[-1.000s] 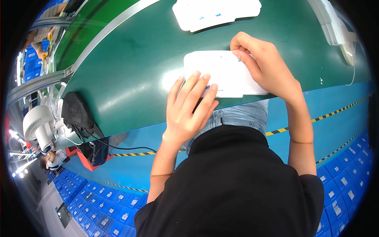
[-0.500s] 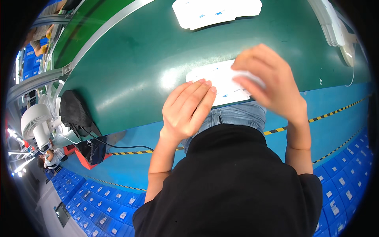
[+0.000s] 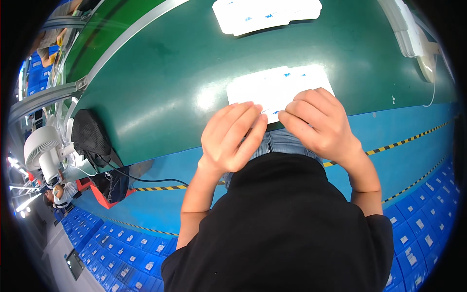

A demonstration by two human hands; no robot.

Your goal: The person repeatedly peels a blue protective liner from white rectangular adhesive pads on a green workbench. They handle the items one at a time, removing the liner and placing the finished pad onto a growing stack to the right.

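A flat white sheet (image 3: pixel 277 87) with small blue printed marks lies on the green table near its front edge. My left hand (image 3: pixel 227 138) rests with its fingers stretched out, the fingertips on the sheet's near left part. Over the near right part, my right hand (image 3: pixel 322 122) has its fingers bent together, thumb and forefinger close to each other at the sheet's near edge. What lies beneath my right fingertips is hidden, and the sheet's right corner shows beyond my knuckles.
More white sheets with blue marks (image 3: pixel 267 15) lie farther back on the green table (image 3: pixel 160 97). White panels (image 3: pixel 406 34) stand at the far right. At the left are a black mesh bag (image 3: pixel 90 134) and a white fan (image 3: pixel 41 146). Blue bins (image 3: pixel 131 253) line the floor behind.
My right hand has come down and toward me, from lifting a blurred white part to resting at the sheet. The sheet's right part now lies spread out. My left hand has barely moved.
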